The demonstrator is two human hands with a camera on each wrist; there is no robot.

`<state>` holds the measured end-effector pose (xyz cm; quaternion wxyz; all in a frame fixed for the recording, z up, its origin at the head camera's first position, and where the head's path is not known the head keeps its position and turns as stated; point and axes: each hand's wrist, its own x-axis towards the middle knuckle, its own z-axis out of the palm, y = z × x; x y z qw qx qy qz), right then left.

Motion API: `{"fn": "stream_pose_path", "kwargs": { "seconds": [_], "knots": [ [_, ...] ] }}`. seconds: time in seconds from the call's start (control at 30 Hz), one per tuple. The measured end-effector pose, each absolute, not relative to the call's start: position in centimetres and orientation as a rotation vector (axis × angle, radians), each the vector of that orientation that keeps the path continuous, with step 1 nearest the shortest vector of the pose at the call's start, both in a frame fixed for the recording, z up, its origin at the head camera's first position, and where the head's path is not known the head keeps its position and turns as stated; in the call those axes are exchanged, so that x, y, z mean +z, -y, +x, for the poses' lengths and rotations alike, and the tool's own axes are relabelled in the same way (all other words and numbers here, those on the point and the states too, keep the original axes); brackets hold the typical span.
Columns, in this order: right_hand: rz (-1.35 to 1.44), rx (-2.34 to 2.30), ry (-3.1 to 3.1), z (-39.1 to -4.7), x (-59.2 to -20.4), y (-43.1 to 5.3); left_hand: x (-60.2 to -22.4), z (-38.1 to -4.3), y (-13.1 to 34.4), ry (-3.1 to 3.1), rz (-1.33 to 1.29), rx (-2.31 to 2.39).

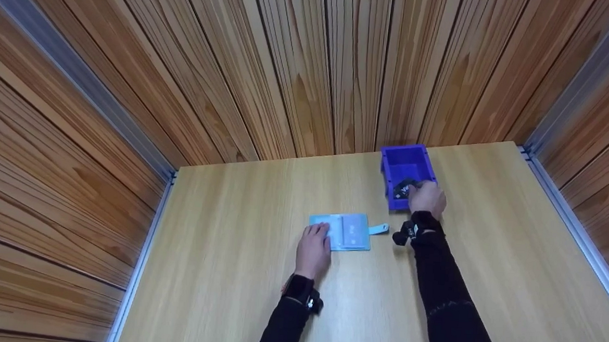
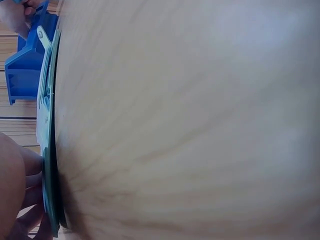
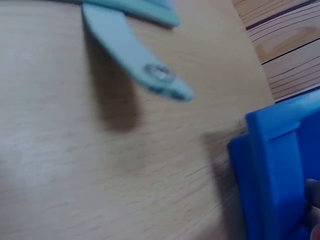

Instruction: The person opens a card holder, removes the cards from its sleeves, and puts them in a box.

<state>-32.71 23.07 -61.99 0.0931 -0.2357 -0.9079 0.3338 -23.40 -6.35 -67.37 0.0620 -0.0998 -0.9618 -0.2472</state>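
Observation:
A light blue card holder point(image 1: 354, 232) lies spread open on the table, showing clear sleeves inside. Its snap strap point(image 1: 379, 229) points right. My left hand point(image 1: 313, 252) rests its fingers on the holder's left cover; the left wrist view shows those fingers point(image 2: 32, 207) against the cover edge. Over at the purple-blue bin point(image 1: 407, 156), my right hand point(image 1: 428, 199) reaches over the near right rim and pinches a black card point(image 1: 402, 189) with white markings. In the right wrist view only a bit of the fingertips point(image 3: 314, 192) shows inside the bin.
The wooden table point(image 1: 216, 270) runs back to a wood-plank wall point(image 1: 299, 77). Metal rails point(image 1: 143, 256) border the table's left and right sides. The bin stands at the back right, near the wall, beyond the holder's strap.

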Motion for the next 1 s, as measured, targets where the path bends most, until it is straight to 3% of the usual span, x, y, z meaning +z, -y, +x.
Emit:
{"fn": "stream_pose_path", "kwargs": {
  "seconds": [0.2,0.4,0.67,1.0],
  "knots": [
    [-0.494,1.033,2.59,-32.2,-59.7,-21.7,-67.4,-23.4,6.3,2.921,-0.293,-0.736],
    [-0.162,1.077,2.523,-29.6,-59.0,-19.7,-67.5,-23.3,6.4,2.902,-0.327,-0.723],
    [0.262,1.051,2.71,-26.8,-61.2,-17.6,-67.3,-23.5,6.5,2.912,-0.34,-0.708],
    [0.597,0.897,3.026,-25.5,-64.4,-17.1,-67.5,-23.4,6.4,2.951,-0.307,-0.733]
  ]
}}
